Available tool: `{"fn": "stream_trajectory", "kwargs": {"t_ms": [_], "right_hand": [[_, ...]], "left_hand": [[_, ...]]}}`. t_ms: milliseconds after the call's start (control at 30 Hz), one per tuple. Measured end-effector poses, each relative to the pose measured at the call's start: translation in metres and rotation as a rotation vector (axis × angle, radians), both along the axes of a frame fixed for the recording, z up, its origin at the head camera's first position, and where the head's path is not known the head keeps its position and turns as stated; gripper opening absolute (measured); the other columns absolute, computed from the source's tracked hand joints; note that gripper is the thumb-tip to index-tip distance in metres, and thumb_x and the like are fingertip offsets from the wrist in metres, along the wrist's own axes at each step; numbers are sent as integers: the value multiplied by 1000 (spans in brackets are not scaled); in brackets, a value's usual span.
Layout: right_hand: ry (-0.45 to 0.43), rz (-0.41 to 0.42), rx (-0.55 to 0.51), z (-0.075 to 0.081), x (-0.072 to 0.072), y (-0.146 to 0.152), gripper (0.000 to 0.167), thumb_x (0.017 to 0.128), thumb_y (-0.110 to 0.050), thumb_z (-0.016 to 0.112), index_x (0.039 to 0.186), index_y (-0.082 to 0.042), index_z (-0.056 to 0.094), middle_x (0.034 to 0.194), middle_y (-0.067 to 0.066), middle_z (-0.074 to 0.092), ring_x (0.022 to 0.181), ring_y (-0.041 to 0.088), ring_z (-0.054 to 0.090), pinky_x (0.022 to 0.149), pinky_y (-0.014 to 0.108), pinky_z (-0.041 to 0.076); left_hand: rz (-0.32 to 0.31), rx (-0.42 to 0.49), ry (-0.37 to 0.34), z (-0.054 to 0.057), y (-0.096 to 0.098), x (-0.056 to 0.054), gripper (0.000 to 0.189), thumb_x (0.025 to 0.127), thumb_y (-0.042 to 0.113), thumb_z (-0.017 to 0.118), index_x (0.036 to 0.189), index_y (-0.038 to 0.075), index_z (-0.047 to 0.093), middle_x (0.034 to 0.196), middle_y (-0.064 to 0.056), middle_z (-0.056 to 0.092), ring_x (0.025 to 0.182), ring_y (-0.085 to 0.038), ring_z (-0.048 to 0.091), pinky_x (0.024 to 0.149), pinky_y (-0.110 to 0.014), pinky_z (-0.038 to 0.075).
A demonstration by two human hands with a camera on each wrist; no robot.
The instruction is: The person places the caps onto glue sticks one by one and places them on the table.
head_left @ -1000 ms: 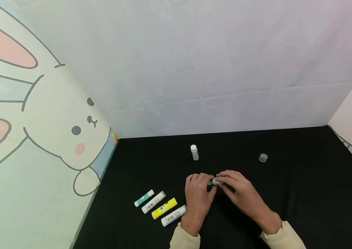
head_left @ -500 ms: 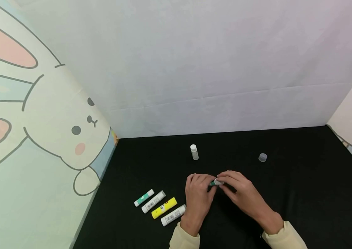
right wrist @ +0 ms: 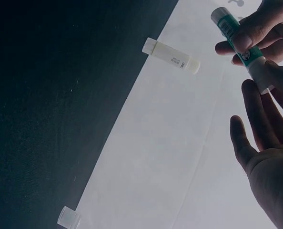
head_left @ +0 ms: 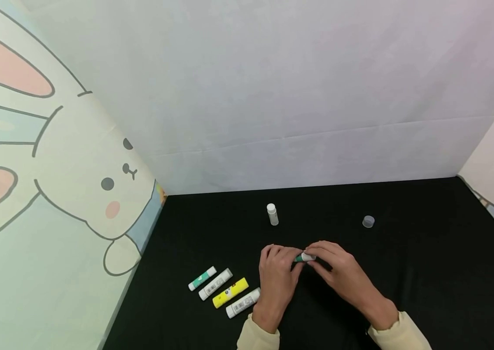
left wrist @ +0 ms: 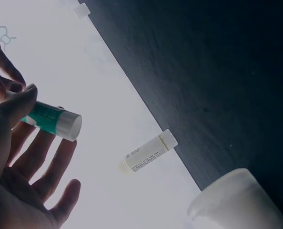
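Both hands hold a green-and-white glue stick (head_left: 307, 256) between them, above the black tabletop. My left hand (head_left: 278, 272) grips its green body, the thumb laid along it in the left wrist view, where a translucent end (left wrist: 68, 126) sticks out past the fingers. My right hand (head_left: 340, 267) pinches the white end (right wrist: 259, 74) between thumb and fingers; its other fingers are spread in the right wrist view. Farther back, a white tube (head_left: 273, 215) stands upright. A small translucent cap (head_left: 368, 221) sits to the right of it.
Left of my left hand lie several glue sticks in a slanted row: a green-and-white one (head_left: 202, 278), a yellow one (head_left: 230, 292) and white ones (head_left: 215, 284) with printed labels. A pale cloth wall (head_left: 299, 97) rises behind the black table (head_left: 439, 253); a rabbit-print cloth (head_left: 76, 194) flanks it.
The glue stick has shifted very slightly to the right between the hands, and a little more of its white end shows. Both hands keep nearly the same place; the other things have not moved.
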State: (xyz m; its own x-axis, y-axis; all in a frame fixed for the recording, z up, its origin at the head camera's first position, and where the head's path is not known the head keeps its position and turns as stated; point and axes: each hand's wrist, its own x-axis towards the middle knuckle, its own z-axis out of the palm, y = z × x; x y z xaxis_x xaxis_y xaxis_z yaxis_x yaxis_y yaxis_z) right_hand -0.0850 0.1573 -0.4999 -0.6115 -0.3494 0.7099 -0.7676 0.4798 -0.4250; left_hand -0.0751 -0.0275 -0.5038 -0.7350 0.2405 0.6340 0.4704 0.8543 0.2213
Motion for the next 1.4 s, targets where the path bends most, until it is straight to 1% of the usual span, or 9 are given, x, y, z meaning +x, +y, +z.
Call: {"fn": "stream_trajectory", "kwargs": {"t_ms": [133,333,633,800,1000,1133,1400], "right_hand": [[-15,1,6,-1,1,0,49,66,11,93,108,-9,77,113,0,73,101,20,70,102,6,41],[-30,3,-5,-3,2,0,48,67,12,91,107,-10,77,111,-1,73,102,21,69,104,5,39],[-16,5,-44,-5,6,-3,50,66,15,90,107,-10,77,111,-1,74,102,22,70,108,7,37],[-20,8,-73,-6,8,-5,50,66,18,88,107,-10,78,110,0,74,102,23,71,115,12,35],[-21,25,-96,-6,8,-8,50,66,20,87,105,-10,78,108,1,74,98,22,72,119,17,34],[-49,26,-113,-6,9,-8,51,65,22,87,103,-10,77,106,0,75,95,19,73,120,17,32],[-94,10,-159,-3,13,-11,50,65,24,86,100,-10,78,102,-2,76,92,17,75,122,19,30]], "left_hand": [[-4,-6,-6,0,-1,1,19,84,26,92,99,22,82,95,12,80,88,-11,66,99,-37,53],[-19,-28,3,0,-1,2,16,86,26,91,99,22,83,93,13,80,85,-10,65,97,-35,52],[-35,-31,10,-1,-1,5,10,90,23,87,97,22,81,94,13,79,85,-9,66,97,-34,53],[-48,-42,31,-1,-1,7,7,91,22,85,96,21,80,93,12,78,84,-9,66,96,-34,53],[-49,-54,43,0,-1,9,4,92,20,83,94,19,79,91,10,78,82,-11,65,95,-36,54],[-42,-84,64,0,-1,10,7,90,19,86,94,19,80,89,9,78,80,-11,65,93,-37,54],[-12,-162,116,0,0,12,24,78,16,95,96,18,80,90,8,78,80,-11,65,93,-40,55]]}}
